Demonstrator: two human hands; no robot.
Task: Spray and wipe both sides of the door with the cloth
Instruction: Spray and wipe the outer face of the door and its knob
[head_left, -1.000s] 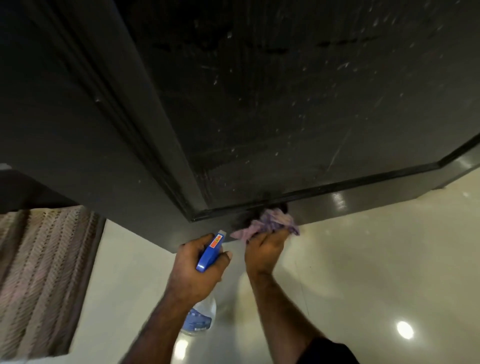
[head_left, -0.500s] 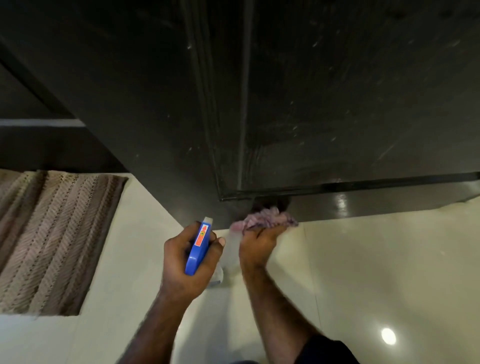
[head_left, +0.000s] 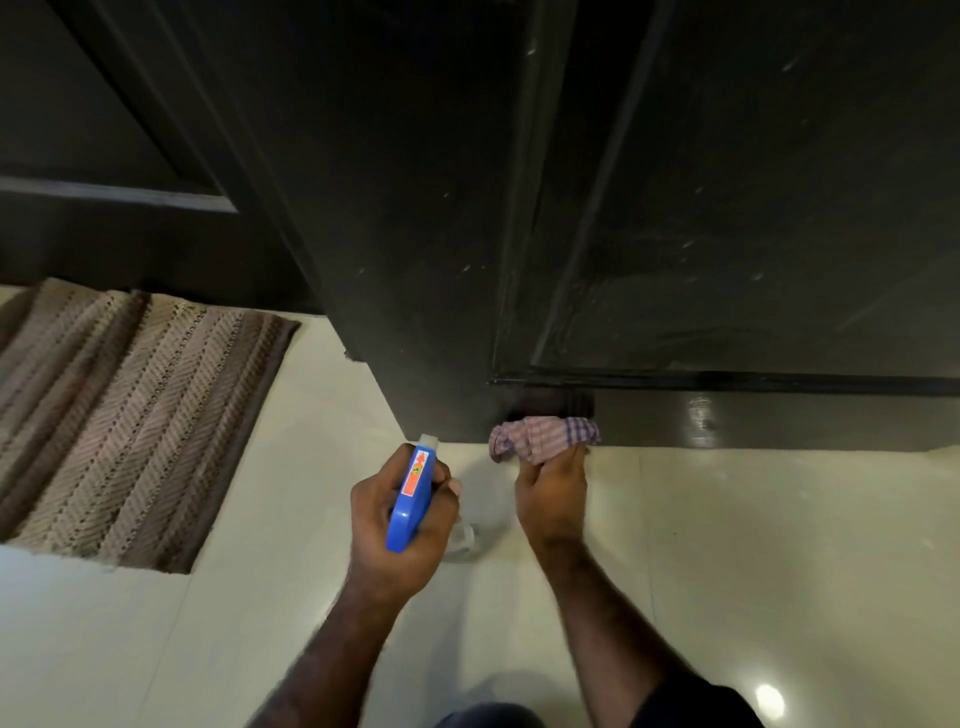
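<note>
Door (head_left: 727, 208), dark, panelled, fills the far and right part of the view; its lower rail runs along just above the pale tiled floor (head_left: 753, 545). Surface carries light specks and smears; a glossy reflection sits on the lower rail at right.

Right hand (head_left: 553, 499): fingers curled around a bunched checked cloth (head_left: 540, 436), pink and purple. Cloth is pressed against the bottom edge of the door, at the lower rail, just under the corner of the recessed panel. Part of the cloth sticks out to the left of the hand.

Left hand (head_left: 400, 519): fingers wrapped around the blue head of a spray bottle (head_left: 413, 493), thumb lying along its right side. White nozzle points far, toward the lower left corner of the door, near it but not touching. Orange label on top of the head. Clear bottle body is mostly hidden under the hand.

Striped brown mat (head_left: 130, 415) lies on the floor at left, well apart from both hands. Bright lamp reflection on the tiles, near right.
</note>
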